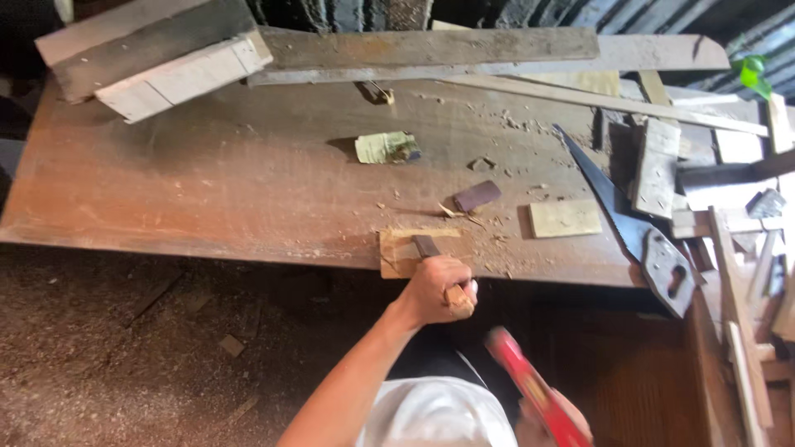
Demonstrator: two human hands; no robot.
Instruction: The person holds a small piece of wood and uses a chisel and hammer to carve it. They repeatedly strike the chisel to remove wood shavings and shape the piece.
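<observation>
The person's left hand [439, 290] is wrapped tight round the wooden handle of a chisel [432, 258], fist closed, thumb side up. The chisel's long axis runs away from the body, leaning a little to the left, and its dark blade rests on a small pale wood block [397, 252]. That block lies at the near edge of the workbench [207, 190], about the middle of its length, and overhangs the edge slightly. So the blade lies just beyond the left fingers, on the far side of them, touching the block.

The right hand [551, 426] is low in the view, near the body, to the right of the chisel and well back from it. It grips the lower end of a red-handled striking tool, probably a hammer [526, 381]; its upper end is blurred and I cannot make out the head. Those fingers look clenched on the handle, though only part of the hand shows. The red handle slants up and to the left, its upper end pointing toward the butt of the chisel, near it but apart. The left hand is much the nearer of the two to the block.

Further along the near edge to the right lies a handsaw [633, 228], its handle overhanging the near right corner. A second pale offcut [565, 218] and a small dark piece [476, 196] sit just beyond the block, among shavings. Planks [431, 50] are stacked along the far edge.
</observation>
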